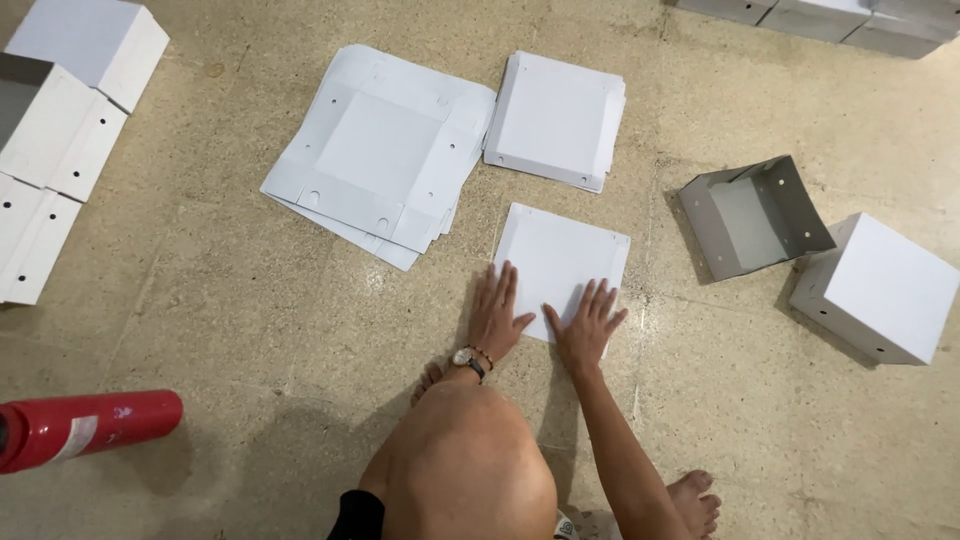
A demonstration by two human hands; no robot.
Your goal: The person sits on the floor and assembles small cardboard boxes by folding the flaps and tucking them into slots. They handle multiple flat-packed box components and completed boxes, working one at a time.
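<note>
- Stack of flat sheets (385, 155) lies up-left on the floor (250, 300), within my reach.
- My left hand (497, 315) presses flat, fingers spread, holding nothing.
- White card (560, 262) lies pinned under both palms.
- My right hand (588, 325) likewise splayed, empty.

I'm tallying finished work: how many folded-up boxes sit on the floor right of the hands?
2: an open grey-lined box lying on its side, and a closed white box just right of it. More boxes at the frame's top-right edge are cut off.
</note>
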